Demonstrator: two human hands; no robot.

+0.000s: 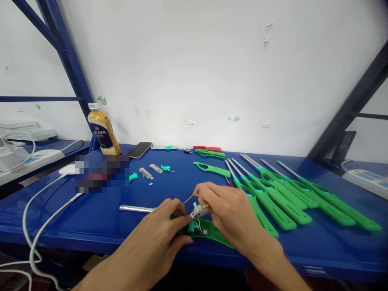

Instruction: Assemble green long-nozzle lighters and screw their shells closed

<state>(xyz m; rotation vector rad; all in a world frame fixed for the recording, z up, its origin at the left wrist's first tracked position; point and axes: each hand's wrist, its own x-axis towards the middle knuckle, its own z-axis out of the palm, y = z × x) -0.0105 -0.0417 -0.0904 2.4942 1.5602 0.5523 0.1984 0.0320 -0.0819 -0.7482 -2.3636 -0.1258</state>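
Observation:
Near the front edge of the table lies an open green lighter shell with small parts and a bent wire inside. A metal tube sticks out to its left. My left hand is closed on the shell's left part, its fingertips at a small white piece. Above the shell, my right hand is closed on a clear fuel tank with a white tip, which meets the left fingertips. A thin tube runs up to the right fingers. The palm side of the right hand is hidden.
Several green lighters lie at the right. Behind are green half shells, a red one and a phone. Two clear tanks lie left of centre. A bottle and white cables are at the left.

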